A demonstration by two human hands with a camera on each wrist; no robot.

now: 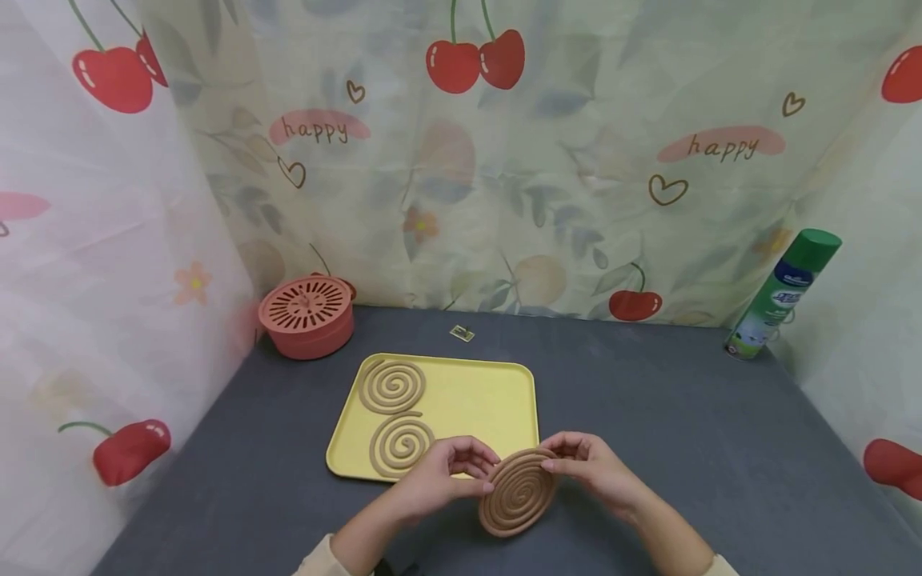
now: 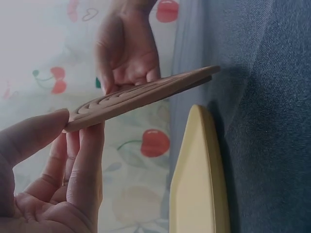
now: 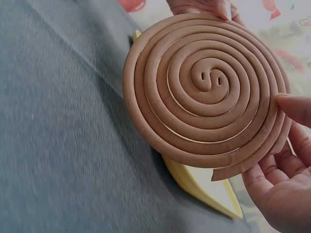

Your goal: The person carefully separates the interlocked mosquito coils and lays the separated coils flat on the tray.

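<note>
A brown mosquito coil (image 1: 520, 492), its spirals closely nested, is held up tilted between both hands at the tray's front right. My left hand (image 1: 445, 478) pinches its left edge, thumb on the upper face and fingers beneath. At the opposite edge my right hand (image 1: 594, 472) pinches it the same way. Two slots show at the middle of the coil (image 3: 211, 80) in the right wrist view, and a loose tail sticks out at its rim. Seen edge-on in the left wrist view, the coil (image 2: 141, 99) has a second layer showing under its far end.
Two single loosely wound coils, one behind (image 1: 392, 386) and one in front (image 1: 402, 445), lie on the left side of a yellow tray (image 1: 483, 400). A red slotted coil holder (image 1: 308, 316) stands back left. Behind the tray lies a small metal stand (image 1: 463, 333); a green spray can (image 1: 781, 296) stands back right.
</note>
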